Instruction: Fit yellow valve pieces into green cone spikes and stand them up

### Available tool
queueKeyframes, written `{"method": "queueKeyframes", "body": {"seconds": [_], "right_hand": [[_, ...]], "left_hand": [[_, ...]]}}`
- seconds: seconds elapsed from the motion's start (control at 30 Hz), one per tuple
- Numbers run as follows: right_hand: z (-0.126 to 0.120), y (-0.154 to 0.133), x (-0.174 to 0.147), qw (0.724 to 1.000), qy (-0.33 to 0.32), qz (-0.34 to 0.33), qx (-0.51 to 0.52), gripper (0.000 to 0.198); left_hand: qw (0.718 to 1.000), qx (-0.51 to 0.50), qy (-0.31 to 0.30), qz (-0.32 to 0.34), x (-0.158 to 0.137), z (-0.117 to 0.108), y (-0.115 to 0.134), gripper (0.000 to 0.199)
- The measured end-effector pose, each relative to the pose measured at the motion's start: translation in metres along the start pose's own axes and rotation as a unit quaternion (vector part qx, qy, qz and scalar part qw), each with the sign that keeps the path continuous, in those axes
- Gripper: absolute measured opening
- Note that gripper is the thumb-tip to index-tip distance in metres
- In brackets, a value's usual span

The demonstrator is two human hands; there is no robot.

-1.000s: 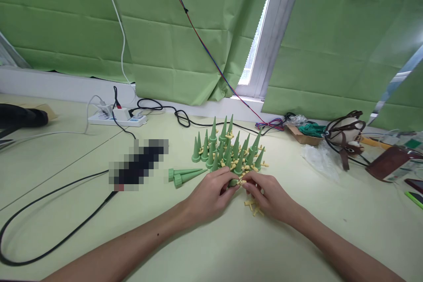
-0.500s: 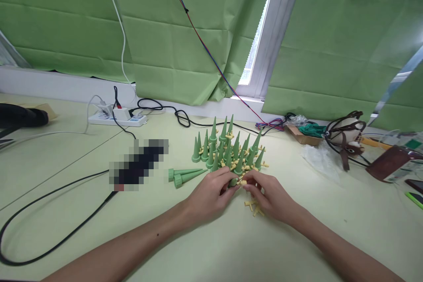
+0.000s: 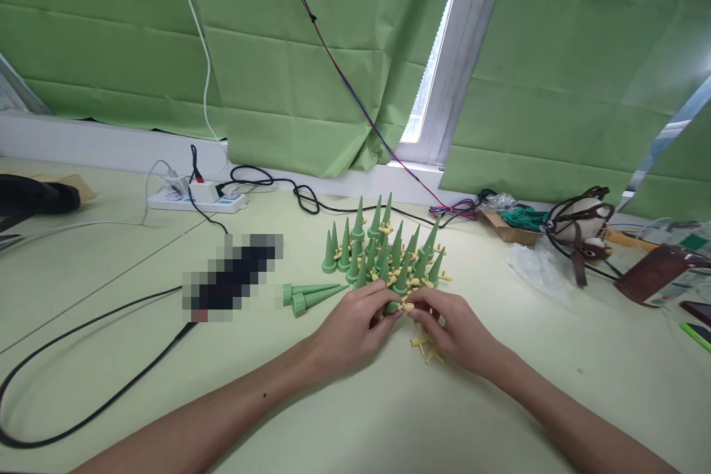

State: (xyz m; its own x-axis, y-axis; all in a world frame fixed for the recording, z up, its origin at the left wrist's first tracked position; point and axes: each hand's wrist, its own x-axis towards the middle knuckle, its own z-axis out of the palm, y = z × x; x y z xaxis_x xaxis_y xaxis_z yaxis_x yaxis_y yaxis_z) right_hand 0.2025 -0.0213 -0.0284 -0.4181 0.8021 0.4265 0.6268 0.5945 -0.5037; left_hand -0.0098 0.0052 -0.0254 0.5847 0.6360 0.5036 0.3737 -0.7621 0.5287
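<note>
My left hand [image 3: 360, 320] is closed around a green plastic spike [image 3: 392, 307], most of it hidden by the fingers. Between the fingertips of my right hand [image 3: 451, 324] is a small yellow valve fitting [image 3: 407, 306], which meets the end of the spike. Several loose yellow fittings [image 3: 426, 348] lie on the table just under my right hand. Behind both hands stands a cluster of green spikes [image 3: 398, 244], points up, with yellow fittings at their bases. Two more green spikes [image 3: 314, 296] lie on their sides left of my left hand.
A blurred-out dark object [image 3: 233, 278] with a black cable lies at left. Behind it is a white power strip [image 3: 197, 198]. To the right are a cardboard box [image 3: 508, 228], a clear plastic bag [image 3: 538, 266], a brown-strapped bag [image 3: 583, 226] and a dark red object [image 3: 655, 275].
Both hands stay almost in place, still holding the spike and fitting together. Only a very slight shift of the fingers shows.
</note>
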Motion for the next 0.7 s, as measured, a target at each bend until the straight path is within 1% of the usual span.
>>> {"method": "queueKeyframes", "body": {"seconds": [0.27,0.47,0.7], "right_hand": [[0.0002,0.0000,-0.0007,1.000,0.008,-0.009,0.015,0.010],[0.0010,0.0027,-0.0007,1.000,-0.003,-0.011,0.013,0.012],[-0.0010,0.0007,-0.0008,1.000,-0.012,-0.017,-0.001,0.013]], "left_hand": [[1.000,-0.006,0.001,-0.009,0.0002,0.0000,0.0007,0.016],[1.000,-0.007,0.009,0.015,-0.0007,0.0005,-0.0005,0.019],[1.000,-0.015,0.004,0.013,-0.0008,-0.0008,0.0000,0.017]]}}
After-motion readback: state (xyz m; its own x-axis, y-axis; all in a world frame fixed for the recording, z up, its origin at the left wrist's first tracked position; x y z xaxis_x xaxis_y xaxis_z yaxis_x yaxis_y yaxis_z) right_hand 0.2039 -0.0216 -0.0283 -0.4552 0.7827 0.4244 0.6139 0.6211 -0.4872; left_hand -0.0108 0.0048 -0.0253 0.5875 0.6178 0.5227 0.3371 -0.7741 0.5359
